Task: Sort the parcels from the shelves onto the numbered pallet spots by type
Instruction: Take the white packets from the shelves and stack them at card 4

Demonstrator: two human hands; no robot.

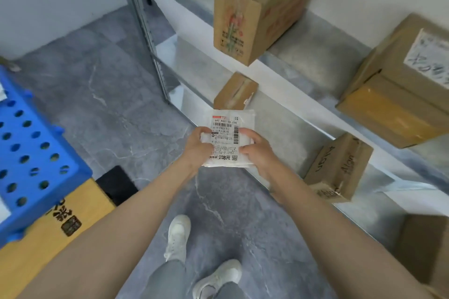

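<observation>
Two things fill most of my feed: the grey marbled floor [102, 94] and the metal shelving [323, 51] that runs up the right side. At the left edge I see a blue perforated pallet [31, 153], lying on a yellow printed carton [48, 250]. On the upper shelf a big brown box [401, 90] with a scribbled label juts past the front edge, and well to its left a tall carton [252, 12] stands upright, one corner overhanging. One level down sits a box with handwriting [340, 167] on its side, and farther along that level a small taped box [235, 92]. The task's thing, a flat white parcel [228, 138] with a printed shipping label and barcodes facing up, is off the shelves, held in the air just in front of the shelf edge, right below the small taped box in my view. The left hand [199, 148] grips its left edge and the right hand [257, 150] its right edge, thumbs pressed on the label, fingers curled round underneath. Below them I see two white shoes [178, 235] on the floor
</observation>
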